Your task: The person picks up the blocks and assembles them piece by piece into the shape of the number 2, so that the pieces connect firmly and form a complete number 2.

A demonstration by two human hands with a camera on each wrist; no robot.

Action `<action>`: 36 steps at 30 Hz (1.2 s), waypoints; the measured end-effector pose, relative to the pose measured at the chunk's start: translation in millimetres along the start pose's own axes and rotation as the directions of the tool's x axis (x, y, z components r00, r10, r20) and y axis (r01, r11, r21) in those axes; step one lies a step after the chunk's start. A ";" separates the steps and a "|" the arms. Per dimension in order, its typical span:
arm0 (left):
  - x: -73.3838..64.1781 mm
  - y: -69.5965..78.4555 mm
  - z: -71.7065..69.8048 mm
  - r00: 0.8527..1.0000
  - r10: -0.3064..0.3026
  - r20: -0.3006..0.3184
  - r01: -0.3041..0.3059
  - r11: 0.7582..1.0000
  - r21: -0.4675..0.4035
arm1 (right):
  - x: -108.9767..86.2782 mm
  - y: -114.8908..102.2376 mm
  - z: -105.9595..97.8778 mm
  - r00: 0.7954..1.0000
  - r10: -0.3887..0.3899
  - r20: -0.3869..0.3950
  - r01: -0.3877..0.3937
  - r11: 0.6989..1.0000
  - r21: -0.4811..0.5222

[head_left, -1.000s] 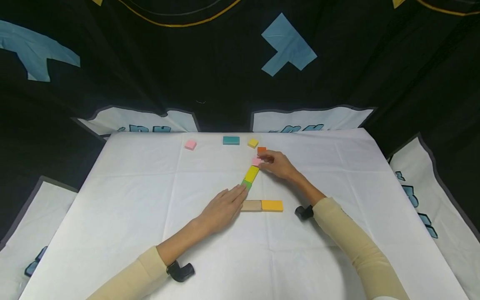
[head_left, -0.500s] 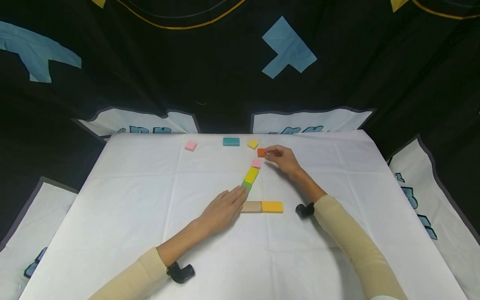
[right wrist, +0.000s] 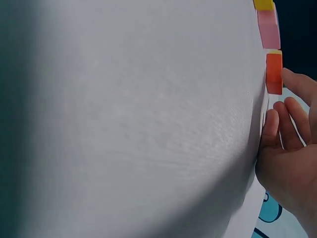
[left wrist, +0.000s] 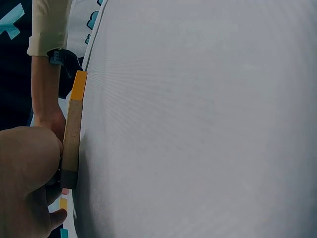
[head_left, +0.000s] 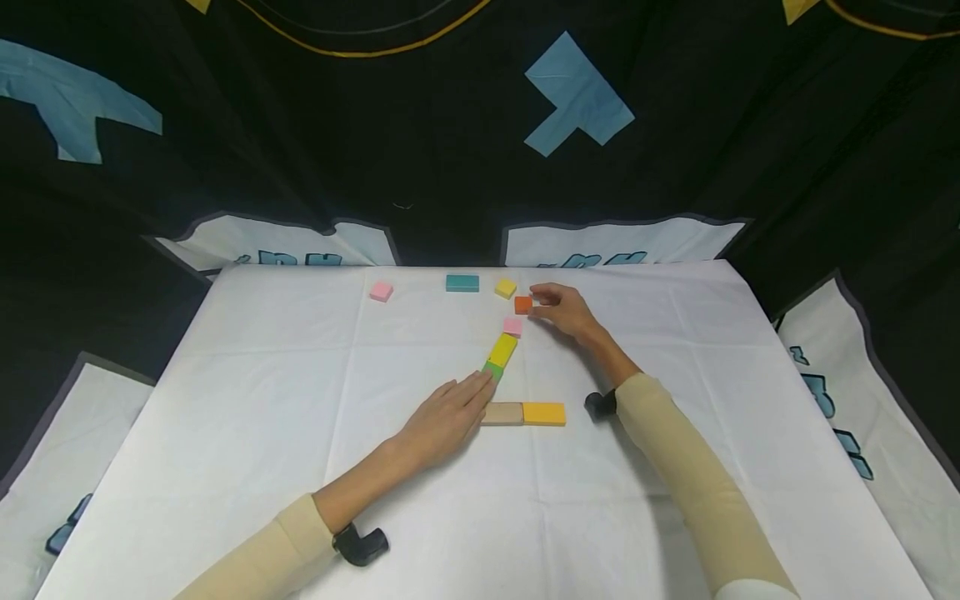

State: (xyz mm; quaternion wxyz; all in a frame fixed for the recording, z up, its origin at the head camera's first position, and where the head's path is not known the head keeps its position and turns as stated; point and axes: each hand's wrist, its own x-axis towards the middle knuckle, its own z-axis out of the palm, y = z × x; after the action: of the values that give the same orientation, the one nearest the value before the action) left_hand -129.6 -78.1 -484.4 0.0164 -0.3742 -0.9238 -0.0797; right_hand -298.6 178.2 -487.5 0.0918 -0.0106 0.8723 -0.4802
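Observation:
In the head view my left hand (head_left: pixel 444 418) lies with straight fingers over the lower end of a slanted row, fingertips on a green block (head_left: pixel 492 368). A yellow block (head_left: pixel 502 350) continues that row upward, and a pink block (head_left: pixel 512 327) sits at its upper end. Just beyond is an orange block (head_left: pixel 523 305). My right hand (head_left: pixel 566 310) is right beside it, thumb and index finger spread apart. The right wrist view shows one fingertip close to the orange block (right wrist: pixel 274 73), the other fingers loosely bent. A wooden block (head_left: pixel 503 414) and an orange-yellow block (head_left: pixel 543 414) lie end to end beside my left hand.
Along the far edge of the white-covered table (head_left: pixel 247 433) lie a second pink block (head_left: pixel 381 291), a teal block (head_left: pixel 462 283) and a small yellow block (head_left: pixel 506 287). A dark curtain (head_left: pixel 450 150) hangs behind the table.
My right hand has drawn back from the pink block and moved slightly away and to the right, now beside the orange block. My left hand has stayed in place.

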 end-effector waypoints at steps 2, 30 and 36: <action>0.2 0.2 0.1 1.000 -0.001 0.001 0.001 1.000 -0.002 | 1.1 -0.1 -0.3 1.000 0.010 -0.001 -0.010 1.000 -0.011; 0.4 0.3 -0.9 1.000 -0.001 0.001 0.001 1.000 -0.017 | 6.6 0.8 1.9 1.000 0.014 0.020 -0.013 0.998 -0.066; 0.5 0.5 -1.0 1.000 -0.002 0.003 0.003 1.000 -0.014 | 3.4 -1.2 2.0 0.999 0.000 0.044 0.003 0.998 -0.057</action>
State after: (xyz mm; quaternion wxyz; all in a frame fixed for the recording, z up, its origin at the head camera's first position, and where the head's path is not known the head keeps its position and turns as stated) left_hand -129.7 -77.6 -483.3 0.0124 -0.3732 -0.9237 -0.0855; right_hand -301.7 175.6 -488.0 0.1103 -0.0244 0.8833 -0.4550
